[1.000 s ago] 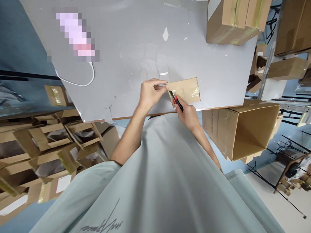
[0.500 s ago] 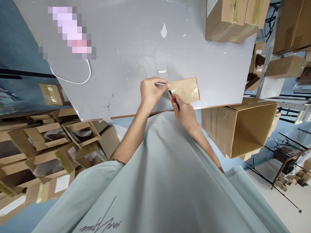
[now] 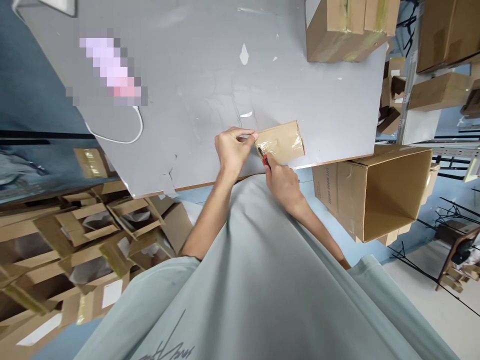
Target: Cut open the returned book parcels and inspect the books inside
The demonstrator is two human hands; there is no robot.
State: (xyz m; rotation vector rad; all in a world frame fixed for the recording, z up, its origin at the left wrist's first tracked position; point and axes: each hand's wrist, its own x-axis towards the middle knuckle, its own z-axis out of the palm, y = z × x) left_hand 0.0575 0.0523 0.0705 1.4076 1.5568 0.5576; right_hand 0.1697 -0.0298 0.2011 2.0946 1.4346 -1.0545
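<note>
A small flat cardboard box [image 3: 281, 141] lies on the grey table by its front edge, with shiny clear tape at both ends. My left hand [image 3: 231, 152] pinches its far left corner between thumb and fingers. Wrapped in my right hand [image 3: 284, 184] is a red and black utility knife [image 3: 266, 159], its tip at the taped left end of the box. My right fingers partly cover the knife's handle. Whether the blade has gone through the tape is too small to tell.
Taped cardboard boxes [image 3: 348, 37] stand at the table's far right. A large open carton [image 3: 392, 195] is beside the table on the right. Several open boxes [image 3: 97, 220] are piled at left. A white cable [image 3: 127, 142] leads from a blurred-out object on the table.
The knife tip has moved a little toward me along the box's left end. My left hand keeps its pinch on the corner. The whole view has shifted slightly.
</note>
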